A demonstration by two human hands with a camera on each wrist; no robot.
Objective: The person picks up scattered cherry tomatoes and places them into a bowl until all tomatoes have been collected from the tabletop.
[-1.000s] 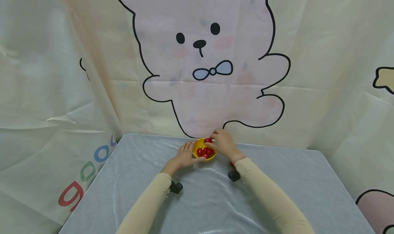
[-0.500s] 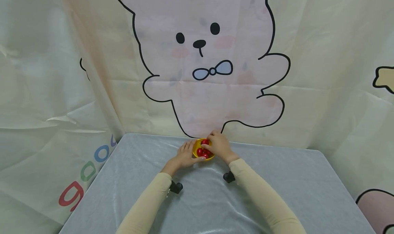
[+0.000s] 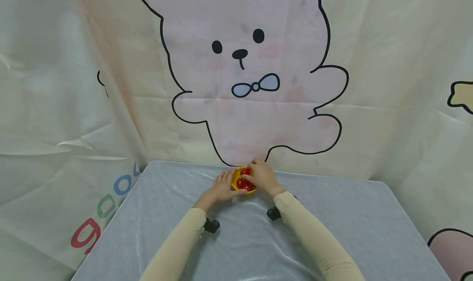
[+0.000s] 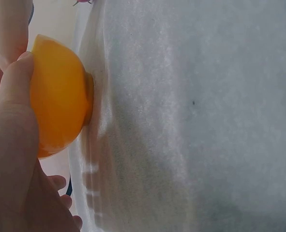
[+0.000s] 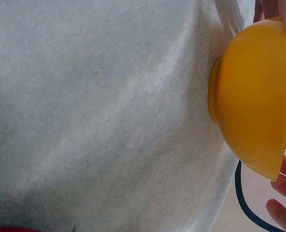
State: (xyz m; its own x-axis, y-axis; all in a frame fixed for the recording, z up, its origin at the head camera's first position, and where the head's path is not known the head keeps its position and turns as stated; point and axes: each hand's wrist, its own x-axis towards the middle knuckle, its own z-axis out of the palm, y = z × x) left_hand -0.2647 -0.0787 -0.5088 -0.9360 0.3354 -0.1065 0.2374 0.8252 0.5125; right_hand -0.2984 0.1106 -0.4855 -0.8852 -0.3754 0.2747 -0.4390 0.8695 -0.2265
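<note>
A yellow bowl (image 3: 235, 185) stands near the table's back edge, with several red cherry tomatoes (image 3: 240, 183) inside. At its left side is my left hand (image 3: 221, 187), thumb along the near rim and straight fingers beside the wall. The left wrist view shows that thumb at the rim of the bowl (image 4: 60, 96). My right hand (image 3: 264, 176) reaches over the right rim and holds one cherry tomato (image 3: 245, 171) between thumb and fingers, at the back of the bowl. In the right wrist view, red shows between its fingers beside the bowl (image 5: 254, 96).
A grey cloth with folds covers the table (image 3: 236, 248). Another red tomato (image 5: 12, 229) shows at the lower left of the right wrist view, by the right forearm. Behind the table hangs a curtain (image 3: 369, 141) with a cartoon bear.
My right hand has shifted left with the tomato, further over the bowl, then hardly moved in the last half second. The left hand and the bowl have stayed in place.
</note>
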